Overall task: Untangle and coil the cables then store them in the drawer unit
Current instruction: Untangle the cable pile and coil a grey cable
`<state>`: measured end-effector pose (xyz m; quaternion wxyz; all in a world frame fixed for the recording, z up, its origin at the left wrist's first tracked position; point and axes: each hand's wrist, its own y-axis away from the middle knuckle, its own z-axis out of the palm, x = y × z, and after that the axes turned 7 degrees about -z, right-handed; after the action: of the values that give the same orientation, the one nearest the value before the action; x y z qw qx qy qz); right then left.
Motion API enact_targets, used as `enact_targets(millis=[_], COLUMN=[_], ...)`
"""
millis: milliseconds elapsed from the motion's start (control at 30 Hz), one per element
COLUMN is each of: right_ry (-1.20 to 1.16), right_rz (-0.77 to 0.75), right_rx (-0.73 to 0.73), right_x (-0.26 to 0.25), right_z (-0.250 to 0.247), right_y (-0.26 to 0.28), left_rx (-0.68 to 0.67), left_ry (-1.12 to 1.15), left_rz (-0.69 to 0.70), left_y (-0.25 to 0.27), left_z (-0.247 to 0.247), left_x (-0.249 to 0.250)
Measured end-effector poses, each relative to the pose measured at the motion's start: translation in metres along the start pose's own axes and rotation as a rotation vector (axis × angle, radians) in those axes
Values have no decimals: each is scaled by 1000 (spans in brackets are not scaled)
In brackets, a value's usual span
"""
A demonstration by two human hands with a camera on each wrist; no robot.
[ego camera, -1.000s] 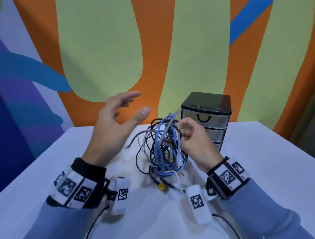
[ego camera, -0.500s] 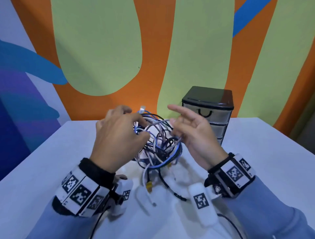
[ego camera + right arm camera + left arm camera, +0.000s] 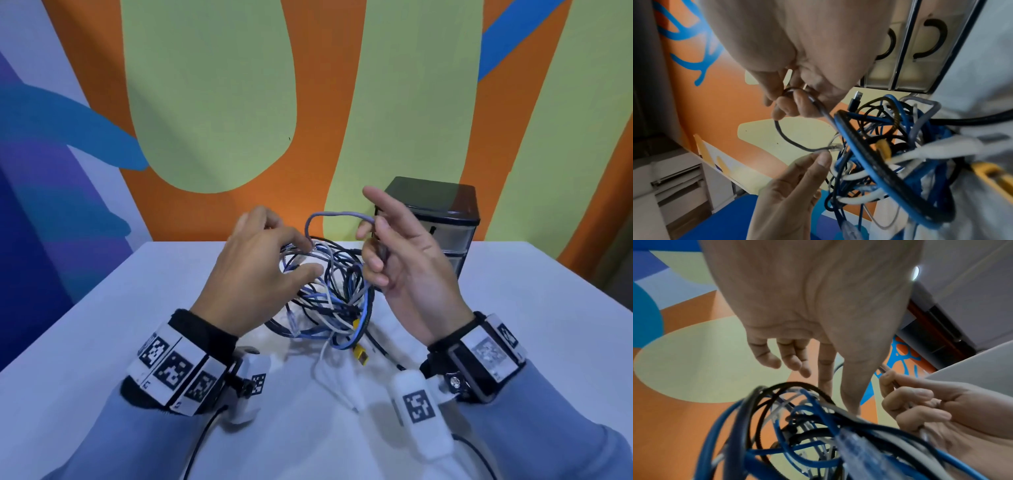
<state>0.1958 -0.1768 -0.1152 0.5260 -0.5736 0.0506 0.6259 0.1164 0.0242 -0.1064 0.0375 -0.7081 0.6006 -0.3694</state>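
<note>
A tangle of blue, black, white and grey cables [image 3: 329,294] lies on the white table [image 3: 531,325] between my hands. My right hand [image 3: 375,226] pinches a thin grey cable [image 3: 337,214] and holds a loop of it above the tangle, index finger pointing up; the right wrist view shows this cable [image 3: 789,138] curled through the fingers of my right hand [image 3: 791,100]. My left hand [image 3: 308,257] rests its loosely spread fingertips on the tangle's top, where the grey loop leaves it. The drawer unit [image 3: 442,219] stands behind my right hand, its drawers closed.
A yellow connector [image 3: 359,354] and a white cable [image 3: 325,373] trail from the tangle toward the table's front edge. A black USB plug [image 3: 856,99] sticks out near the drawer fronts. The painted wall rises right behind the table.
My right hand has drawn a grey cable loop up and to the right, out of the tangle. My left hand has loosened its hold and now only touches the tangle.
</note>
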Motion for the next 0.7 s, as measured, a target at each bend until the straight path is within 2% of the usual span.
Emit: enact_targets(millis=[167,300,367,433,567,633,700], right_ry=[49,72,51,152,641,705,728], right_rz=[1,11,28,37,54,61,15], right_rx=[-59,-79,-76,-121,-309,-316,-259], right_x=[3,4,1,-1,10,13,15], right_z=[7,10,9,6,0,-1,-1], right_y=[5,6,5,4,6,7,6], left_rx=[249,129,46,45,217,315,371], left_ry=[186,255,448,591,640,598,568], left_rz=[5,185,151,91,-23,-37,-41], left_y=[0,1,2,1,-3,-3,-4], left_z=[-6,-5,-1,-3,-13,-17,-20], left_x=[4,8,12,10,3,2,0])
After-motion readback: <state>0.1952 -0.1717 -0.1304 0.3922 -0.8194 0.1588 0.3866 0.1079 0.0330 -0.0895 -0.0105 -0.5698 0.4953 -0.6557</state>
